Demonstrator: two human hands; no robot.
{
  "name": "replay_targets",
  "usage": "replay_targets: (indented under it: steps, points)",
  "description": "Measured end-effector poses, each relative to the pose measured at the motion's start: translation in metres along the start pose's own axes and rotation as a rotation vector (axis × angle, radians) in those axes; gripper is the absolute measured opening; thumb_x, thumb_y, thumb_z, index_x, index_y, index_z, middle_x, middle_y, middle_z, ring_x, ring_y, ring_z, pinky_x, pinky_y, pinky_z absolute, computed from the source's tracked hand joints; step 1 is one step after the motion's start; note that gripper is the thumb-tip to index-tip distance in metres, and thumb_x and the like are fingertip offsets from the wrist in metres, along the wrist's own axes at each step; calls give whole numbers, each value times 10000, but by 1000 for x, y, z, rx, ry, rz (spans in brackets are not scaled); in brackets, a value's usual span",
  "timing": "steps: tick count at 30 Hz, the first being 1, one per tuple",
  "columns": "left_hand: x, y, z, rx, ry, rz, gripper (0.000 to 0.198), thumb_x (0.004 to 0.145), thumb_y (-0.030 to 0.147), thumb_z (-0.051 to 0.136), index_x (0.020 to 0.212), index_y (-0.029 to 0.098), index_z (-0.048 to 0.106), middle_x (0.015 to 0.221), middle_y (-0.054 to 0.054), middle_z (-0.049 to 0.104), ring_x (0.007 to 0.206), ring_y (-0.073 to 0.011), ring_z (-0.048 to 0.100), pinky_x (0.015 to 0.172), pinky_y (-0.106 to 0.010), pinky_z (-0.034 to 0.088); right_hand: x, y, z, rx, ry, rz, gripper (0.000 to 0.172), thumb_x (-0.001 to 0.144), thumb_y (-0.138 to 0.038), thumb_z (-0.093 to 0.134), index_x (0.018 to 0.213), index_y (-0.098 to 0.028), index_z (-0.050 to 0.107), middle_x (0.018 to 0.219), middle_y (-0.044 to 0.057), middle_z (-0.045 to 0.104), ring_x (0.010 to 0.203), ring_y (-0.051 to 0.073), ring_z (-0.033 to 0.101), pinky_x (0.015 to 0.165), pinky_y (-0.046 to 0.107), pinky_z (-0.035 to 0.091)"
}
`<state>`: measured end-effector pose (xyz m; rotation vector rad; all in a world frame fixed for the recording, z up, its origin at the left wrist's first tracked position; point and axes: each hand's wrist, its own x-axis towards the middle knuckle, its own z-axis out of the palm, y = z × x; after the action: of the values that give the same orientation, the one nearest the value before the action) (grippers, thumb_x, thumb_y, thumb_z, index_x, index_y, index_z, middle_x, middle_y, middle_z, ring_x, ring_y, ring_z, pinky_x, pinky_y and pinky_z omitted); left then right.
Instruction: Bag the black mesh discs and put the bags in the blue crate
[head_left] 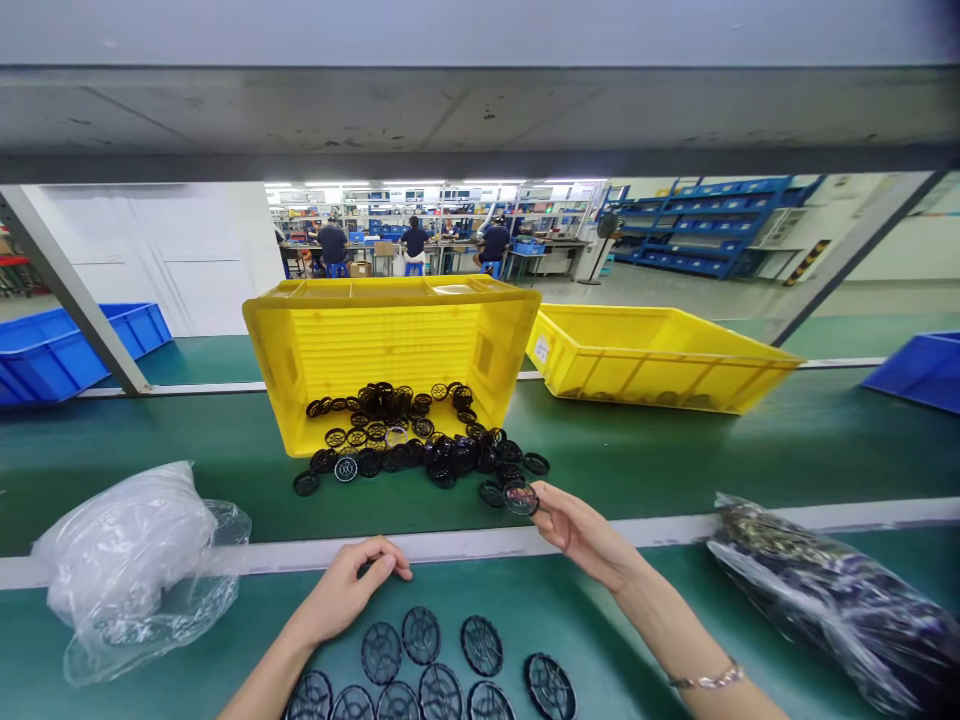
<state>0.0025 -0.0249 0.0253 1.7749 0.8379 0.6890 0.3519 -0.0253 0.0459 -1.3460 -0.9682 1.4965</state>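
Mesh disc (pixel 520 498) tilts face-up in right hand (pixel 581 535).

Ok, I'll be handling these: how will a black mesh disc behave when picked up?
The black mesh disc is probably light for its size, being mostly open lattice. It seems stiff, lying flat and round. Stood on edge, it could roll.

light: bright, even, from overhead strip lights (pixel 435 184) | shadows: faint | edges: wide-angle bowing | far background: slightly soft

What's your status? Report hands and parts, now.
Right hand pinching black mesh disc. Left hand curled beside laid-out discs. Tipped yellow crate ahead, more discs spilled.
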Motion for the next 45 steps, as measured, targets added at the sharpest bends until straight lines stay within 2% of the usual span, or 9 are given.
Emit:
replay_targets:
  steps: [6, 13, 17, 19, 24, 28, 31, 38, 45]
  points:
    - [0, -1, -1, -2, -4, -3, 402, 1013, 484, 426, 990, 175, 683, 1015, -46, 707, 996, -164, 629, 931, -265, 426, -10, -4, 9, -108, -177, 117, 652, 692, -599, 681, 1048, -151, 367, 848, -33, 569, 652, -59, 547, 630, 97, 487]
    - [0, -4, -1, 0, -7, -11, 394, 1014, 484, 427, 997, 178, 674, 1015, -44, 704, 1001, -160, 626, 939, -260, 423, -30, -3, 20, -653, -406, 217, 734, 684, -720, 599, 1096, -126, 472, 821, -27, 569, 578, -47, 522, 534, 106, 457]
    - [1, -4, -2, 8, -10, -18, 393, 1014, 490, 423, 1005, 182, 667, 1016, -44, 703, 1008, -162, 624, 943, -262, 419, -43, -7, 25, -897, -507, 169, 609, 750, -642, 562, 1064, -122, 611, 1128, 44, 602, 598, -81, 546, 549, 52, 385]
    - [1, -4, -2, 11, -7, -19, 396, 1012, 494, 425, 1004, 181, 667, 1016, -48, 704, 1003, -165, 625, 939, -263, 418, -41, -9, 25, -948, -421, 61, 541, 795, -609, 521, 1042, -146, 650, 1165, 29, 596, 662, -97, 541, 621, 40, 406]
    - [1, -6, -1, 7, -1, -14, 397, 1008, 496, 432, 999, 178, 669, 1011, -58, 707, 998, -176, 627, 935, -273, 421, 3, 4, 19, -1057, 174, -245, 443, 860, -531, 465, 1184, -271, 620, 1189, 0, 603, 964, -34, 534, 863, 75, 446]
    - [1, -8, -2, 7, 5, -17, 406, 1007, 501, 428, 1007, 177, 672, 1014, -65, 707, 1001, -185, 625, 935, -284, 421, 32, 17, 15, -1057, 183, -375, 380, 862, -439, 474, 1120, -222, 650, 1191, 22, 606, 1049, 3, 526, 923, 100, 460]
    - [0, -9, -3, 15, -4, -23, 419, 1005, 510, 425, 1012, 174, 674, 1024, -73, 706, 1009, -192, 624, 938, -291, 420, 23, 13, 10, -978, 205, -349, 534, 900, -545, 331, 1158, -168, 608, 1010, 51, 632, 839, -35, 507, 767, 68, 443]
    - [1, -8, -4, 20, -13, -33, 423, 999, 518, 429, 1019, 169, 666, 1030, -84, 704, 1021, -208, 619, 960, -309, 406, -52, 4, -2, -670, -177, 105, 759, 762, -739, 466, 1216, -137, 553, 927, 28, 594, 657, -65, 459, 576, 63, 410]
    - [1, -8, -4, 21, -22, -38, 423, 997, 527, 431, 1018, 173, 662, 1031, -76, 702, 1025, -205, 622, 951, -308, 408, -81, 7, 0, -985, -286, 72, 466, 795, -550, 553, 1063, -194, 689, 1081, 16, 624, 773, -77, 484, 717, 31, 380]
